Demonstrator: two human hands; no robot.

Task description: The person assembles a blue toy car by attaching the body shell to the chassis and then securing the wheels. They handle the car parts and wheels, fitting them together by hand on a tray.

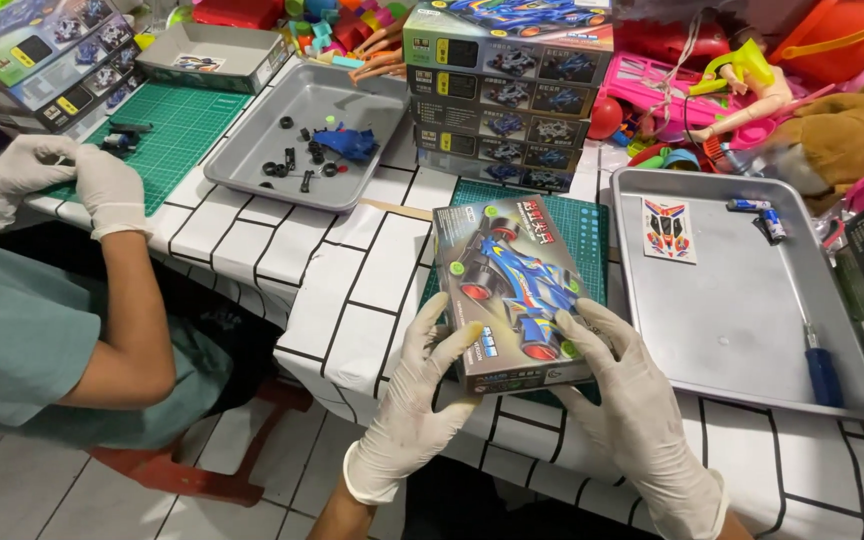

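We've got the toy car kit box [510, 290] in both gloved hands, low centre of the frame, over the table edge. Left hand [414, 400] curls around the lower-left corner, fingers closed on the box's side. Right hand [624, 395] clamps the lower-right edge, thumb on the face. Green cutting mat [584, 228] sits under the box. Metal tray [742, 300] right of it holds a sticker sheet [669, 229] and a screwdriver [820, 368]. Stack of kit boxes [507, 95] upper centre. Co-worker's gloved hands [72, 180] upper left.

Closed toy-car kit box [510, 290], slightly tilted, above green cutting mat [587, 228].
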